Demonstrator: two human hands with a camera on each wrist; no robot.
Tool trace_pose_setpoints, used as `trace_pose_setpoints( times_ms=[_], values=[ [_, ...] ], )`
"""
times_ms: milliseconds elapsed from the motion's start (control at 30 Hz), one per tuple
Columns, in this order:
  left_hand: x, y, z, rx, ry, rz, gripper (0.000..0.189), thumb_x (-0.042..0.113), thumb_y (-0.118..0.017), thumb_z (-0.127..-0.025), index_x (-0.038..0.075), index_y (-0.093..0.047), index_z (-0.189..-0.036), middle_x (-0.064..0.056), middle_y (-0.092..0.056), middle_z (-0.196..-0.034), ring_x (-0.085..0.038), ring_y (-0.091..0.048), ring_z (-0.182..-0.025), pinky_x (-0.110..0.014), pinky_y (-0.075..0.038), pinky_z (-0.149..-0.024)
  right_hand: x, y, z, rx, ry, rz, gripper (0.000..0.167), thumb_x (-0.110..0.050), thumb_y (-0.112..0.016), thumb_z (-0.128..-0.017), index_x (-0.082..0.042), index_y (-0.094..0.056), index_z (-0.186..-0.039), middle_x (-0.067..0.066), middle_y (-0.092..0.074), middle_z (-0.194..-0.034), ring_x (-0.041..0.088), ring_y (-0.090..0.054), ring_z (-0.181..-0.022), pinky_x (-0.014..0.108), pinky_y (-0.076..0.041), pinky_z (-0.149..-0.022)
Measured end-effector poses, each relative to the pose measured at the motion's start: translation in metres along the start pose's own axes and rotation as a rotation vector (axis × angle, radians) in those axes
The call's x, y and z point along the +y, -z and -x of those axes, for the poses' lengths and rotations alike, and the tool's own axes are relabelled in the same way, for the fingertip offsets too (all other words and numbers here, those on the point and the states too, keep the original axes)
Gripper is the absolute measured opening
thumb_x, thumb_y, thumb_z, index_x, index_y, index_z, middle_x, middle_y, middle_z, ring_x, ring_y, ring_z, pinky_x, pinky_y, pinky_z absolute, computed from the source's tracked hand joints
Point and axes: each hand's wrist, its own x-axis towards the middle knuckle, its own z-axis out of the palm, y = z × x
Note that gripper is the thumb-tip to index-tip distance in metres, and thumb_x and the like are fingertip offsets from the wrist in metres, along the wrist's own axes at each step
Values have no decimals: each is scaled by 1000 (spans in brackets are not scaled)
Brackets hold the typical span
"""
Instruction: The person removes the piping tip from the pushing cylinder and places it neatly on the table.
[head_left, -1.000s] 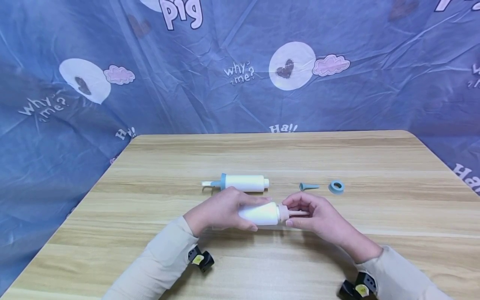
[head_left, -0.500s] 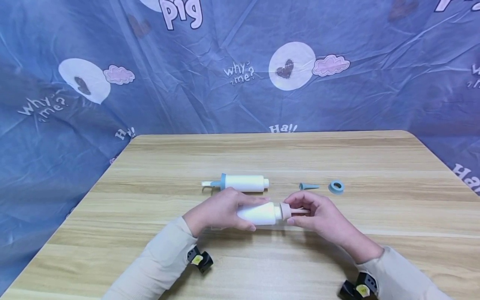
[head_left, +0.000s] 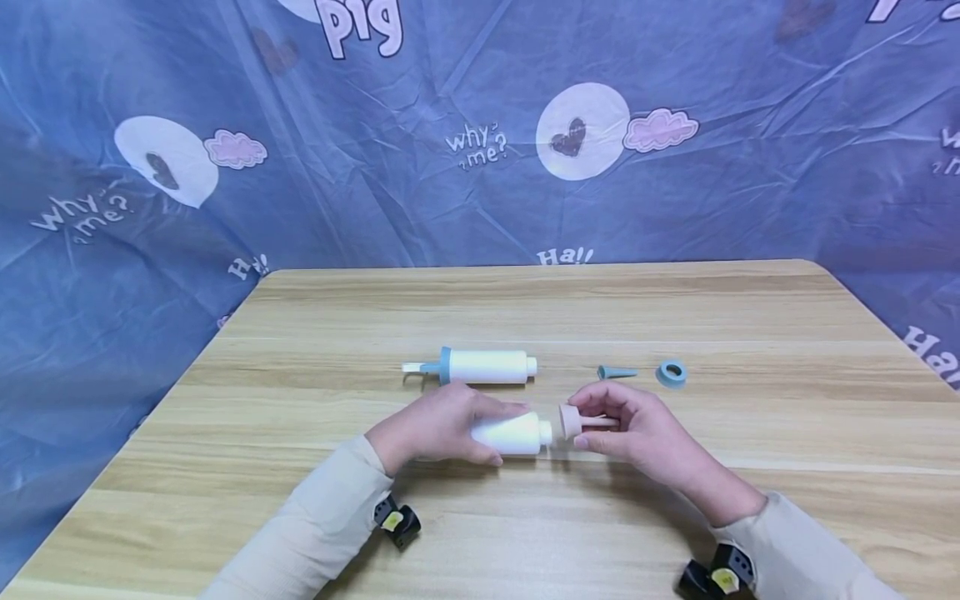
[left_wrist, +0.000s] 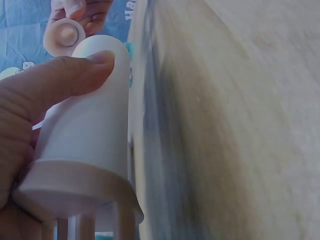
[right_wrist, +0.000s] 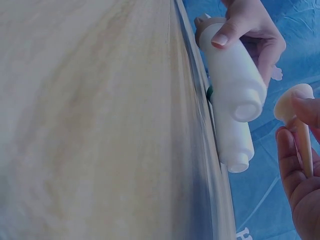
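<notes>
The person's left forearm slanted in from the near left, and the left hand [head_left: 442, 425] lay over the white bottle [head_left: 510, 435], clamped on it with the thumb along the near side and the fingers along the far side. The bottle lay sideways, its neck pointing right, a beige collar [left_wrist: 80, 187] at its other end. I couldn't tell whether it touched the surface [head_left: 750, 317].

From the near right, the right forearm angled inward, and the right hand [head_left: 637, 429] was bent toward the bottle, thumb and fingers pinching a pinkish cap [head_left: 570, 422]. The cap's wide mouth faced left toward the neck, just beside it with a small gap between, while its thin stem ran back within the curled fingers.

Beyond the left hand lay a second bottle [head_left: 489, 367] with a blue collar [head_left: 446, 366] at its left end. Farther right, past the right hand, a small blue cone [head_left: 618, 372] lay on its side near a blue ring [head_left: 672, 374].
</notes>
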Motion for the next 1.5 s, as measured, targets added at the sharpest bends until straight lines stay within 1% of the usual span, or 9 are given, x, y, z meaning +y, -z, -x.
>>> trace_pose_setpoints(
  times_ms=[233, 467, 633, 767, 1133, 1233, 1367, 1433, 1500],
  values=[
    [-4, -1, 0, -14, -7, -29, 64, 30, -77, -73, 16, -53, -131, -2, -63, -120, -11, -61, -101, -23, -48, -85, -1, 0, -1, 8, -11, 12, 35, -3, -73, -75, 6, -58, -105, 0, -64, -102, 5, -62, -92, 24, -53, -77],
    [-6, -2, -1, -22, 10, -33, 64, 30, -77, -72, 16, -54, -131, -3, -64, -118, -11, -62, -95, -22, -49, -81, -1, 0, -2, 13, -21, 18, 35, -3, -74, -75, 5, -59, -106, 8, -64, -104, 5, -62, -92, 24, -53, -77],
    [-5, -3, 0, -35, 30, -34, 63, 30, -78, -72, 16, -55, -130, -3, -64, -118, -10, -62, -97, -22, -49, -82, -1, 0, -1, 8, -26, 12, 36, -3, -73, -75, 5, -58, -106, 11, -64, -104, 5, -62, -92, 24, -53, -78],
    [-6, -4, 0, -39, 33, -33, 63, 30, -78, -73, 16, -55, -130, -2, -64, -117, -9, -61, -97, -22, -49, -82, 0, 0, -1, 8, -19, 9, 36, -3, -73, -75, 6, -58, -106, 9, -64, -103, 5, -62, -91, 24, -53, -77],
    [-8, -4, -1, -39, 23, -31, 65, 32, -78, -72, 16, -54, -130, -3, -64, -119, -11, -62, -99, -23, -49, -83, 1, -1, 0, 13, 0, -1, 35, -2, -73, -76, 7, -58, -106, -4, -65, -100, 4, -62, -91, 23, -53, -77],
    [-8, -4, 0, -46, 17, -29, 67, 33, -78, -72, 16, -53, -131, -3, -62, -121, -10, -61, -100, -23, -48, -84, 1, -1, 0, 11, 3, -6, 35, -2, -72, -76, 7, -57, -106, -3, -65, -99, 5, -62, -90, 23, -53, -76],
    [-9, -5, 0, -49, 19, -35, 69, 37, -78, -71, 18, -52, -132, 0, -59, -125, -10, -60, -104, -23, -47, -86, 1, -1, 0, 9, 3, -14, 35, -2, -72, -76, 7, -57, -106, 2, -66, -100, 5, -63, -90, 23, -53, -76],
    [-8, -5, 0, -40, 13, -36, 70, 39, -77, -71, 18, -52, -132, 1, -58, -127, -11, -59, -108, -24, -46, -89, 1, -1, 1, 7, 2, -19, 35, -2, -72, -76, 7, -57, -106, 4, -66, -100, 6, -63, -90, 23, -53, -77],
    [-8, -5, 0, -12, -4, -21, 69, 39, -77, -70, 16, -54, -131, 0, -58, -127, -13, -57, -112, -25, -44, -94, 1, -1, 1, 4, 4, -28, 35, -1, -72, -76, 8, -57, -107, 3, -66, -100, 6, -63, -90, 23, -53, -77]
  ],
)
